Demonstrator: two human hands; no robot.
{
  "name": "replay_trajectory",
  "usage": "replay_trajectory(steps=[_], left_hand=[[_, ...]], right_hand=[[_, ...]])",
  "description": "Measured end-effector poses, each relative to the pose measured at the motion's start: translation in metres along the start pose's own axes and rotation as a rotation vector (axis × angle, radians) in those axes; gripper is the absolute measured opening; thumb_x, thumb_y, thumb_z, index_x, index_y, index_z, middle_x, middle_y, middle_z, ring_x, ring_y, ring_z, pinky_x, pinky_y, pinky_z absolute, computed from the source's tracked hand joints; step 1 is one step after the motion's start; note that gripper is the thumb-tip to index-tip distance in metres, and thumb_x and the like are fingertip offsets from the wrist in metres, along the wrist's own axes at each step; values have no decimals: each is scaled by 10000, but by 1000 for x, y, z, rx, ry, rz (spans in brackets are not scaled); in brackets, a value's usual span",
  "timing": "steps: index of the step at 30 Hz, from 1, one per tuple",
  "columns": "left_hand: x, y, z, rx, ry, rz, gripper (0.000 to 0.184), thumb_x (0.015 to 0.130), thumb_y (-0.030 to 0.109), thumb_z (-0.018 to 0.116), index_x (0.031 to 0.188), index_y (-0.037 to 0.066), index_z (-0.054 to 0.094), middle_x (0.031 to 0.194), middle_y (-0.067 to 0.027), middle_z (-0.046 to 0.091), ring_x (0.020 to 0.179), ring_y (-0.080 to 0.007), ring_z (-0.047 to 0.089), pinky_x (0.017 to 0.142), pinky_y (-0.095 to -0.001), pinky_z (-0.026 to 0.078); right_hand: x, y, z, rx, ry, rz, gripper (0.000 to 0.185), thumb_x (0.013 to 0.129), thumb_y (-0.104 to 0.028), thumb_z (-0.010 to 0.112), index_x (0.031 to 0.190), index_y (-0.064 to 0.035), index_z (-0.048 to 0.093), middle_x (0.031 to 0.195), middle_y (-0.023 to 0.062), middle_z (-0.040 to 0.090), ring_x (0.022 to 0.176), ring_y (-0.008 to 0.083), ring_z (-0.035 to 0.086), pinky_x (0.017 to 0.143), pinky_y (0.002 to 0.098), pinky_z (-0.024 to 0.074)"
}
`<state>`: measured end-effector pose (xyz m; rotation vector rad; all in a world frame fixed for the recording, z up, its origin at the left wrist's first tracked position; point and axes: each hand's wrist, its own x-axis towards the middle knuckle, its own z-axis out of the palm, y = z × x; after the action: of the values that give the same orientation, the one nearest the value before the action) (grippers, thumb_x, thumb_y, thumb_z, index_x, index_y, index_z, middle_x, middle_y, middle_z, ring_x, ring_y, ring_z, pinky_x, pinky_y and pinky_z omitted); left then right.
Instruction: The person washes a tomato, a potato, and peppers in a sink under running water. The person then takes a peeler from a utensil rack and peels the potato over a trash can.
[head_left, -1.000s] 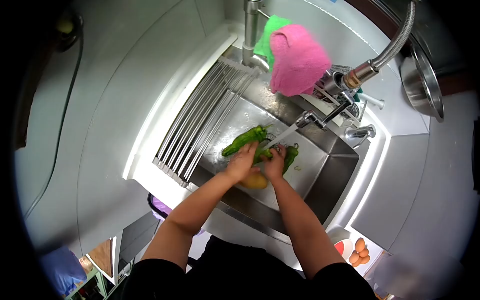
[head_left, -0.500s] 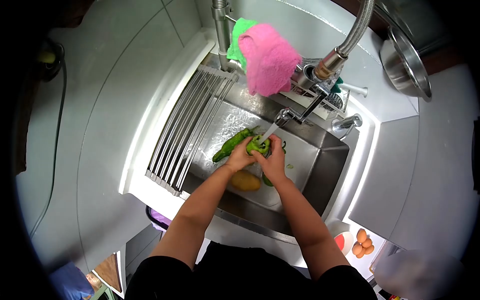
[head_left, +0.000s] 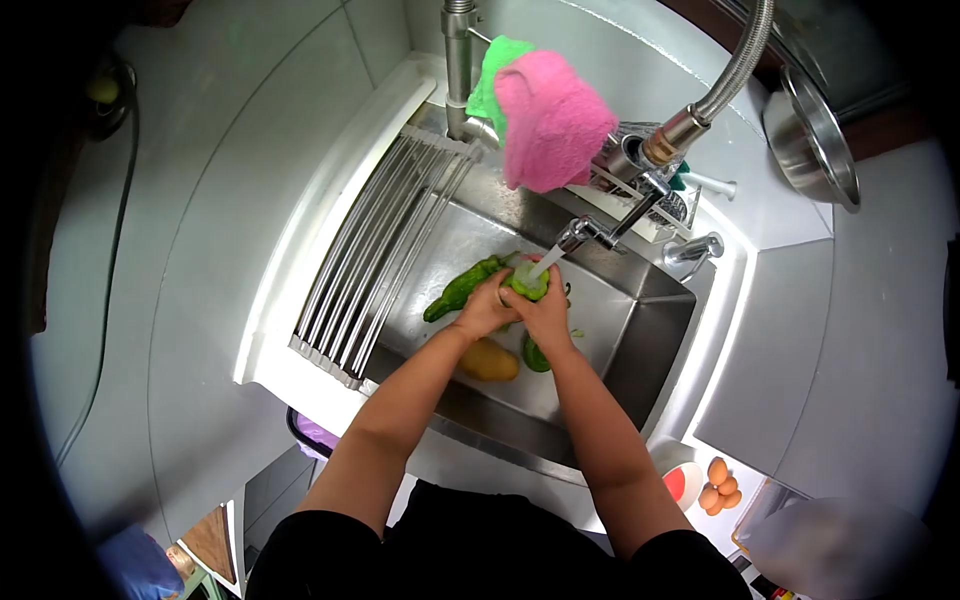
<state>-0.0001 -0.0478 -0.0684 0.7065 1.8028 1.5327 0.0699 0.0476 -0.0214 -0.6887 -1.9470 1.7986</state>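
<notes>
Both my hands are closed round a green bell pepper [head_left: 529, 281] under the running faucet [head_left: 575, 236]. The pepper looks hollowed, and water pours into its open top. My left hand [head_left: 486, 307] grips its left side, and my right hand [head_left: 546, 307] wraps its right side. Left of my left hand a long green pepper [head_left: 461, 292] lies on the sink bottom. A potato [head_left: 489, 360] sits below my wrists. Partly hidden by my right forearm is another green pepper piece [head_left: 535, 354].
A roll-up drying rack [head_left: 375, 255] covers the left of the sink [head_left: 650, 345]. Pink cloth [head_left: 553, 120] and green cloth [head_left: 492, 80] hang behind. A metal bowl [head_left: 810, 135] stands at back right; eggs [head_left: 719, 487] and a white bowl [head_left: 685, 482] lie at lower right.
The bell pepper has moved slightly up and right with my hands and now has water pooled in its top. More of the pepper piece by my right forearm shows.
</notes>
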Motion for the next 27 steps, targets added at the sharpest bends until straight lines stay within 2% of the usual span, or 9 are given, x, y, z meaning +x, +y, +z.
replay_trajectory(steps=[6, 8, 9, 11, 14, 19, 20, 24, 27], left_hand=[[-7, 13, -1, 163, -51, 18, 615, 604, 175, 730, 1137, 12, 470, 991, -180, 582, 939, -297, 559, 817, -349, 425], [-11, 18, -3, 188, -158, -43, 458, 691, 112, 666, 1108, 18, 501, 1003, -50, 574, 894, -119, 528, 790, -274, 428], [-12, 12, 1, 188, -162, -43, 458, 691, 112, 666, 1108, 18, 501, 1003, -50, 574, 894, -119, 528, 790, -274, 428], [-16, -4, 12, -126, -9, -100, 308, 746, 113, 613, 1031, 15, 551, 940, -58, 590, 841, -137, 548, 752, -286, 442], [-22, 6, 19, -345, 162, -155, 202, 790, 132, 556, 946, 6, 583, 852, -72, 600, 764, -148, 559, 688, -306, 454], [-14, -21, 28, -43, 281, -341, 306, 802, 257, 528, 872, -35, 588, 803, -216, 603, 753, -328, 592, 678, -378, 451], [-16, -21, 30, 110, 264, -321, 320, 802, 260, 517, 842, -51, 583, 795, -246, 594, 745, -367, 586, 669, -393, 450], [-13, -32, 40, 242, 418, -148, 333, 798, 274, 520, 842, -52, 571, 845, -293, 563, 762, -417, 559, 668, -403, 448], [-6, -59, 39, 49, 368, -379, 319, 807, 265, 533, 874, -46, 567, 842, -235, 593, 713, -364, 581, 646, -403, 448]], right_hand=[[14, 0, 1, -111, 107, 91, 483, 648, -215, 737, 1006, 17, 512, 842, 107, 607, 770, 186, 577, 726, 297, 451], [21, 0, 1, -163, 117, 140, 441, 664, -238, 724, 962, 28, 537, 787, 104, 614, 732, 189, 582, 712, 297, 453], [26, 6, -1, -232, 111, 253, 397, 685, -256, 705, 917, 30, 555, 746, 105, 614, 706, 194, 583, 708, 300, 453], [29, 9, -2, -299, 105, 366, 365, 706, -273, 686, 871, 32, 573, 705, 105, 615, 680, 198, 584, 705, 303, 453], [23, 27, 5, 63, 146, 414, 298, 795, -242, 612, 921, 18, 541, 765, 55, 583, 631, 123, 528, 591, 264, 439], [-10, 64, 20, -239, 245, 6, 395, 820, -269, 559, 1061, 29, 466, 831, 140, 602, 717, 236, 581, 669, 346, 451], [-12, 52, 15, -384, 212, 121, 426, 815, -268, 551, 1092, 42, 457, 861, 189, 604, 761, 306, 593, 686, 388, 449], [-3, 47, 6, -605, 115, 307, 453, 809, -274, 543, 1112, 48, 447, 859, 224, 595, 790, 333, 589, 698, 383, 446], [-1, 54, 9, -540, 44, 447, 449, 823, -292, 527, 1106, 46, 449, 895, 230, 584, 855, 325, 573, 752, 371, 428]])
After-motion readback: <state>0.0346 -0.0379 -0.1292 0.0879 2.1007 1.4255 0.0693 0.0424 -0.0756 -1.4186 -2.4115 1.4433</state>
